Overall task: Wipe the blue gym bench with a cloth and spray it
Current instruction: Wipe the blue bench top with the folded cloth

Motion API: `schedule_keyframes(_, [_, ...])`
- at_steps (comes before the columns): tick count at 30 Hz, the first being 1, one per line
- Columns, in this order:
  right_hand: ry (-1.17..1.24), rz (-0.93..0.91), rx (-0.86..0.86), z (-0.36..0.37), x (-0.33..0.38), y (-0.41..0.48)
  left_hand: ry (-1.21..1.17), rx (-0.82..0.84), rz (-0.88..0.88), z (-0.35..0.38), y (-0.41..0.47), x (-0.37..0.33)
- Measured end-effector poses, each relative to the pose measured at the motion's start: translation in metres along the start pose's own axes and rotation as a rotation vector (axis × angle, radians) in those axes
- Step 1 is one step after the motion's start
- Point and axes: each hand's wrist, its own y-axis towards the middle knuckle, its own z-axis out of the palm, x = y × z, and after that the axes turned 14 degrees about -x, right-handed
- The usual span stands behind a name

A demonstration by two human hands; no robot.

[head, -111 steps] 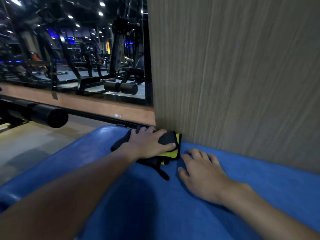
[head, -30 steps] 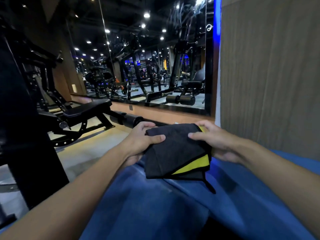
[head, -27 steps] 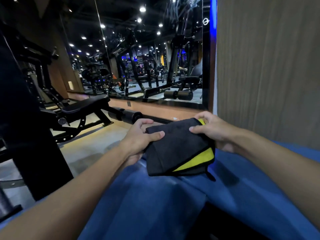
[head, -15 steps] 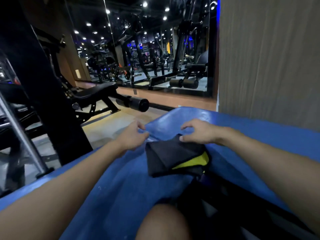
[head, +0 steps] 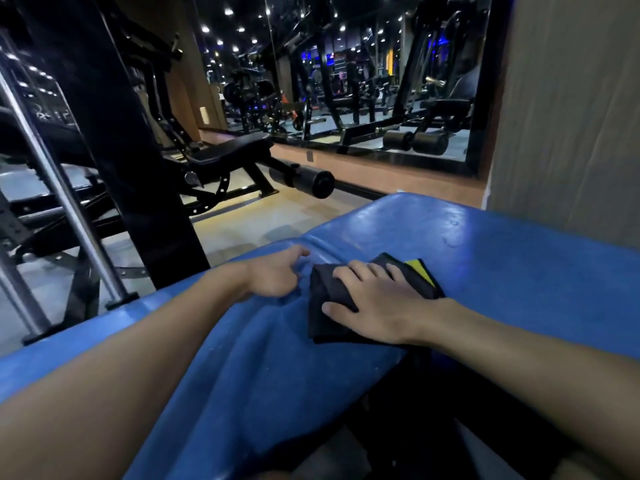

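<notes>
**Gym interior, mirrored wall: handling the cloth (head: 327,289) on the blue gym bench (head: 502,271)**

Dark machines, a black bench (head: 235,150) and a wall mirror (head: 363,81) stand behind the work area. We find the cloth folded on the blue pad near its rounded corner, dark face up, with a yellow layer showing at the far edge. The right hand (head: 377,299) lies flat on it with fingers straight and spread, pressing down. The left hand (head: 277,275) rests just beside it on the pad, loosely curled and holding nothing.

We judge the cloth light, soft and limp. Pushed from one edge it should bunch, so we recommend placing the palm over the centre of the fold. The pad looks smooth, glossy and yielding, and is probably slick once wet. No spray bottle is in view.
</notes>
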Motion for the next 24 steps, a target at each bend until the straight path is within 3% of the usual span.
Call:
schedule_keyframes(2, [-0.010, -0.001, -0.002, 0.001, 0.006, -0.001, -0.049, -0.002, 0.005, 0.005, -0.006, 0.002])
schedule_keyframes(5, [-0.031, -0.128, -0.021, -0.005, 0.010, -0.010, -0.079, -0.175, 0.025, 0.009, -0.019, 0.012])
schedule_keyframes(8, [-0.005, -0.199, -0.006, -0.008, 0.016, -0.020, 0.129, -0.319, 0.081, 0.008, -0.039, 0.031])
schedule_keyframes(10, [-0.006, -0.036, 0.009, -0.011, 0.023, -0.019, 0.284, -0.257, 0.087, 0.007, -0.051, 0.039])
schedule_keyframes(13, [0.004, 0.317, 0.073, -0.011, 0.040, -0.010, 0.291, -0.043, 0.060, 0.006, -0.062, 0.042])
schedule_keyframes(19, [-0.114, 0.294, 0.064, -0.004, 0.053, -0.027, 0.293, 0.002, -0.034, 0.008, -0.073, 0.030])
schedule_keyframes(24, [-0.128, 0.385, 0.065, -0.002, 0.075, -0.049, 0.338, 0.032, -0.091, 0.007, -0.073, 0.019])
